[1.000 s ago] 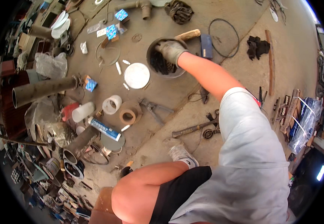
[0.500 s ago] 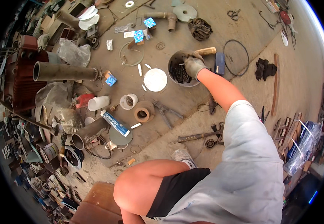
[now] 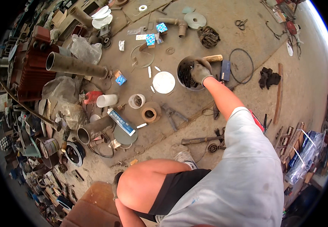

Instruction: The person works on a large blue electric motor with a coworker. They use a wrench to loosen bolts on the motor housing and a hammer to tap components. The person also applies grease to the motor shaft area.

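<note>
Grey concrete floor (image 3: 194, 109) carries everything here, and the right hand (image 3: 200, 72), in a dirty grey work glove, reaches into a round dark metal bucket (image 3: 182, 70) that stands on the far middle of the floor; the gloved fingers curl down among the dark small parts inside, but whether that grip is closed on any of them cannot be told. The left hand is not in view. Just beside the bucket on its left lies a flat white round lid (image 3: 164, 82), and touching its far right rim lies a wooden tool handle (image 3: 213, 58). A dark blue flat box (image 3: 226, 70) lies just right of the bucket, with a loop of black cable (image 3: 250, 62) beyond it and a crumpled black rag (image 3: 268, 77) further right. Nearer the person, a short white pipe collar (image 3: 136, 101) and a brown ring-shaped roll (image 3: 150, 112) sit side by side, near a white sealant tube (image 3: 121, 122) resting on a grey pipe section (image 3: 95, 129). A long rusty steel pipe (image 3: 77, 66) lies toward the left edge of the floor. The person's bare knee (image 3: 141, 183) fills the near middle.
</note>
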Tool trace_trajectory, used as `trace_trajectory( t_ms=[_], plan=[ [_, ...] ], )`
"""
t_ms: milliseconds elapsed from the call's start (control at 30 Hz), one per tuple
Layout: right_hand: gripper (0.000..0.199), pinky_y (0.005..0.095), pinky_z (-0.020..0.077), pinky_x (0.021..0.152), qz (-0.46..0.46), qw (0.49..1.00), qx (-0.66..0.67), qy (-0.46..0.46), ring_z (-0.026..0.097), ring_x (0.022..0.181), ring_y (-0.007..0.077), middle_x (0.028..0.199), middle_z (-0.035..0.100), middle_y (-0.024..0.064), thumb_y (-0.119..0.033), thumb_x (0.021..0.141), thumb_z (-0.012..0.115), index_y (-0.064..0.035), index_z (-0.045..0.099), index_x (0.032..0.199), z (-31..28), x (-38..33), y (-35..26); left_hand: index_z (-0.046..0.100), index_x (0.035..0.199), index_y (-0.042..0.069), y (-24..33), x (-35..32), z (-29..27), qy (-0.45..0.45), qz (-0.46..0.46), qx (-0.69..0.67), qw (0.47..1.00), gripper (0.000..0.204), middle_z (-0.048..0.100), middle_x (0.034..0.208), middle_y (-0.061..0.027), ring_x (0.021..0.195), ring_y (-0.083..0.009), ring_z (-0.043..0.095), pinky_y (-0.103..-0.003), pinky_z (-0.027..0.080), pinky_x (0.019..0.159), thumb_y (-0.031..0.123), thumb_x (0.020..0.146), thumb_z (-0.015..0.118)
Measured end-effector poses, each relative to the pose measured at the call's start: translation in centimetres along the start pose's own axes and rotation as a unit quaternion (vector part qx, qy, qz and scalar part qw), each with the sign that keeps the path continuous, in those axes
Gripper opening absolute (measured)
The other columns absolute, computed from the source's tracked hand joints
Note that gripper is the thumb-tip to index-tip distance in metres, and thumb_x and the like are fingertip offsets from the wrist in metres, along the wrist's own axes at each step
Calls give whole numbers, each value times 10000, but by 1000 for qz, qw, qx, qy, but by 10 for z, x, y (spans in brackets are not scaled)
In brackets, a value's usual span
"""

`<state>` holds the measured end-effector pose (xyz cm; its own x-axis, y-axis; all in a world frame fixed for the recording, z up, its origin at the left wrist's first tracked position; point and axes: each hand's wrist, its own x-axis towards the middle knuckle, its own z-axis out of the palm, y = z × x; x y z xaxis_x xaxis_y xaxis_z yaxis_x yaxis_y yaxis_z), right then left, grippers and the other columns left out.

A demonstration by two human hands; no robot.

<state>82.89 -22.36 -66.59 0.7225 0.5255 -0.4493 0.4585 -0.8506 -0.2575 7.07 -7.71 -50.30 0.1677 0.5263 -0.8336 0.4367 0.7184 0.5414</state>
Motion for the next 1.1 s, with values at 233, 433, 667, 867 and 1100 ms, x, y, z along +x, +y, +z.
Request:
trace_trajectory(
  t_ms=[233, 433, 667, 867, 1100],
  plan=[
    [395, 450, 563, 1015, -6, 998, -70, 2, 702, 1189, 413, 1249, 689, 334, -129, 1007, 516, 70, 505, 1348, 40, -4, 1, 612, 1390, 26, -33, -26, -33, 25, -8, -26, 999, 372, 709, 1309, -152, 1178, -299, 672, -417, 552, 999, 221, 1106, 473],
    [440, 441, 567, 1010, -58, 964, -234, -109, 714, 1163, 413, 1299, 690, 298, -143, 1006, 536, 78, 579, 1383, 40, 3, 7, 622, 1375, 21, -52, -39, -40, 40, -2, -104, 994, 362, 715, 1301, -153, 1174, -310, 677, -424, 551, 998, 214, 1105, 475],
    [386, 427, 555, 924, -203, 967, 17, 155, 698, 1015, 332, 1172, 672, 258, -281, 1054, 586, 49, 595, 1255, -30, -76, -73, 666, 1300, -30, 34, -97, 24, 146, 212, 209, 944, 287, 744, 1164, -117, 1067, -230, 706, -353, 548, 943, 135, 1071, 614],
    [184, 354, 528, 747, -481, 719, 494, -91, 622, 819, 178, 862, 625, 81, -95, 1000, 711, -16, 554, 1055, -144, -254, -321, 585, 1446, -19, 208, -162, 71, 261, 401, 4, 878, 396, 690, 1348, -151, 1217, -224, 680, -351, 522, 1080, 179, 1103, 588],
    [343, 501, 567, 852, -749, 581, 300, -105, 702, 928, 455, 984, 730, 209, -120, 895, 734, -14, 625, 1203, -118, -477, -515, 495, 1508, 3, 216, -247, 74, 410, 505, 43, 758, 460, 608, 1430, -204, 1293, -305, 606, -416, 477, 1111, 279, 1141, 490]
  ],
)
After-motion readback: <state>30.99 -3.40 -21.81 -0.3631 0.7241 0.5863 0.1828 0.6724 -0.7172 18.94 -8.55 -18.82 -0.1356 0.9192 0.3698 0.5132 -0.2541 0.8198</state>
